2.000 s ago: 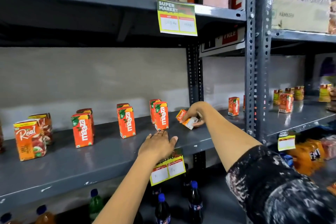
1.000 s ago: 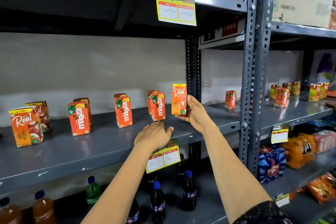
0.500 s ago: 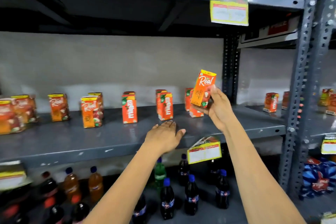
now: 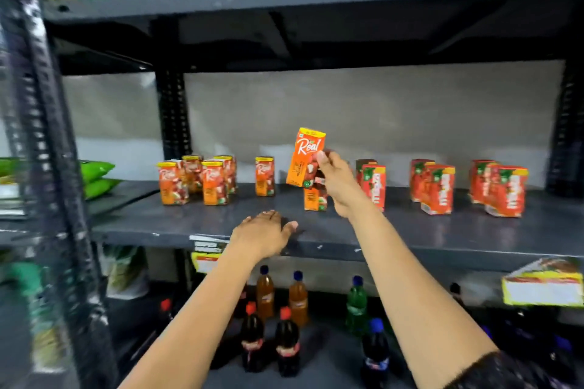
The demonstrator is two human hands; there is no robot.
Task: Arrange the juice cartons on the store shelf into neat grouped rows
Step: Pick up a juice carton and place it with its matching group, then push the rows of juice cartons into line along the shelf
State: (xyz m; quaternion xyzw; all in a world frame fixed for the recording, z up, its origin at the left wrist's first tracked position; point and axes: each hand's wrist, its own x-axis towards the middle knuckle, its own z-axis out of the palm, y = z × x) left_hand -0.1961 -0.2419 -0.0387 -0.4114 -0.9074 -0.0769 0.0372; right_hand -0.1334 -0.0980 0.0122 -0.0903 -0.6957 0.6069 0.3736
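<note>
My right hand (image 4: 339,181) holds an orange Real juice carton (image 4: 305,156) tilted in the air above the grey shelf (image 4: 410,234). Just below it stands another Real carton (image 4: 314,197), partly hidden by my hand. My left hand (image 4: 264,232) rests flat on the shelf's front edge, fingers apart, holding nothing. A group of several Real cartons (image 4: 196,178) stands at the left, with a single Real carton (image 4: 264,176) beside it. Red Maaza cartons stand in pairs to the right: one pair (image 4: 374,185), a second (image 4: 434,186) and a third (image 4: 501,189).
Dark and orange drink bottles (image 4: 278,319) stand on the shelf below. Price tags (image 4: 542,286) hang from the shelf's front edge. A dark perforated upright post (image 4: 47,167) stands at the left, with green packets (image 4: 94,178) beyond it. Another shelf (image 4: 316,0) lies overhead.
My view has swung left along the shelf. My right hand has picked up the Real carton and carried it leftward, past the Maaza cartons. My left hand stays on the shelf edge.
</note>
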